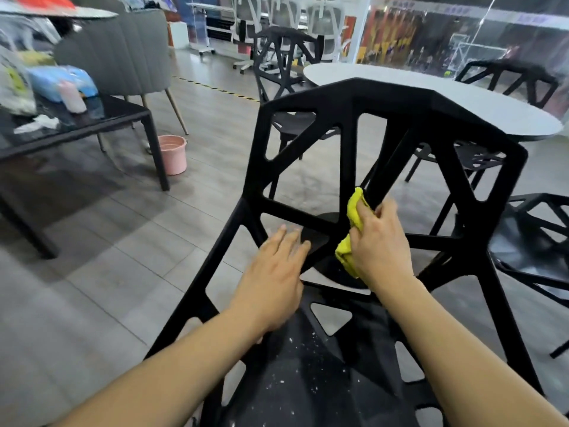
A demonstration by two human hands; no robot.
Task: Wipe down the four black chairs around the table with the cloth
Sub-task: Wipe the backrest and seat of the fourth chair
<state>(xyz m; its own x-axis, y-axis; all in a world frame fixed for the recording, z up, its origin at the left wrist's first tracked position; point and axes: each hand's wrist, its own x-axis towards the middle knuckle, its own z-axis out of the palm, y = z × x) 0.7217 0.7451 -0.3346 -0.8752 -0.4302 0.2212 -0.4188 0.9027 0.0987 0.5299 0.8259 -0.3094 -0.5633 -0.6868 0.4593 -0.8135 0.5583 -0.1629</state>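
A black open-frame chair [348, 97] stands right in front of me, its back facing the round grey table [480, 103]. White crumbs speckle its seat [295, 365]. My right hand [378, 241] grips a yellow cloth [355, 211] against a slanted strut of the chair back. My left hand [277, 272] lies flat with straight fingers on the lower part of the back, beside the cloth. Three more black chairs show around the table: one at the far left [283, 41], one at the far right [523, 78], one at the right edge [535, 241].
A pink bucket [173, 154] sits on the floor by a low black table [92, 124] that carries bags and a bottle. A grey upholstered chair [123, 57] stands behind it. White office chairs [277, 13] line the back wall. Grey floor tiles lie open to my left.
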